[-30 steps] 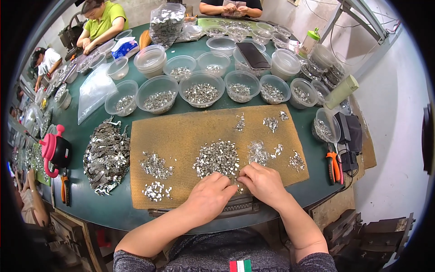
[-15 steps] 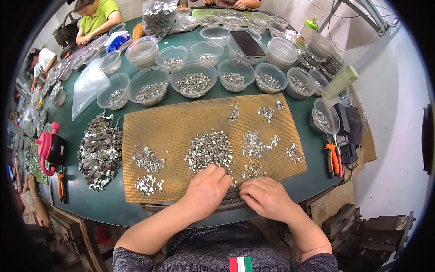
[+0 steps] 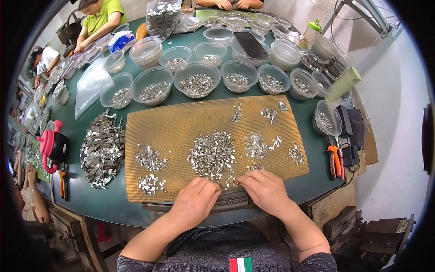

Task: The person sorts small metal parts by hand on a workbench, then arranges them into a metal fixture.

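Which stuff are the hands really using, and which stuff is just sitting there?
In use:
left hand and right hand, at the near edge of the brown mat
big pile of small metal pieces

Just sitting there:
pink kettle
orange-handled pliers
black phone on a tub

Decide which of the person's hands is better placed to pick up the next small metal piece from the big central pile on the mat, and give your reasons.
Probably the left hand: its fingertips lie at the near edge of the central pile on the brown mat. The right hand rests just right of it, by a few stray pieces, so it is nearly as well placed.
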A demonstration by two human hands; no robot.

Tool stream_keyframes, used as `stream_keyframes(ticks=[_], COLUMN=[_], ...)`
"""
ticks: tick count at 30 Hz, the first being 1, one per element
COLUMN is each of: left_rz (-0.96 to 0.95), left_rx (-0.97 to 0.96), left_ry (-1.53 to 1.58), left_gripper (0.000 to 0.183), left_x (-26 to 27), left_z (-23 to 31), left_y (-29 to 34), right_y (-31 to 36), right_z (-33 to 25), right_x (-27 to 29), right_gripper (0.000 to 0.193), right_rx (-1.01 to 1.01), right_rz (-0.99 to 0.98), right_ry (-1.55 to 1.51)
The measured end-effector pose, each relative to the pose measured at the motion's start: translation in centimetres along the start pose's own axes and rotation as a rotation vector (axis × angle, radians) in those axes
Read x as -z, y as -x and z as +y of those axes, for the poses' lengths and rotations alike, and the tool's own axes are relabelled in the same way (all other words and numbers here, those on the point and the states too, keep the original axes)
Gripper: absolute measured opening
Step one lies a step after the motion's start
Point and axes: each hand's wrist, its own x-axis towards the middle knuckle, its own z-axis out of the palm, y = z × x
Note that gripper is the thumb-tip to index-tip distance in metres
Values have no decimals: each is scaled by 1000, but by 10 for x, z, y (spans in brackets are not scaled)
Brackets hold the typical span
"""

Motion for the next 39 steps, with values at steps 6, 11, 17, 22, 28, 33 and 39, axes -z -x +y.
stream_keyframes(ticks=[6,11,17,22,28,33,39], left_rz=[28,9,2,4,-1,-23,-102], left_rx=[62,62,73,79,55,11,-62], left_ry=[60,100,117,125,141,162,106], left_gripper=[16,15,15,16,16,13,12], left_x=[8,7,9,9,6,-5,-24], left_z=[-2,-6,-6,-5,-2,5,11], left_y=[12,17,22,21,17,10,1], right_y=[-10,-5,10,12,5,-4,-4], right_z=[-4,-3,-18,-25,-15,-15,-13], right_x=[-7,0,12,11,9,-6,-11], right_gripper=[15,13,18,16,11,12,15], right_rx=[69,54,93,53,-70,-30,13], right_rz=[-50,-32,-89,-117,-98,-45,-41], right_ry=[96,3,-141,-133,-108,32,94])
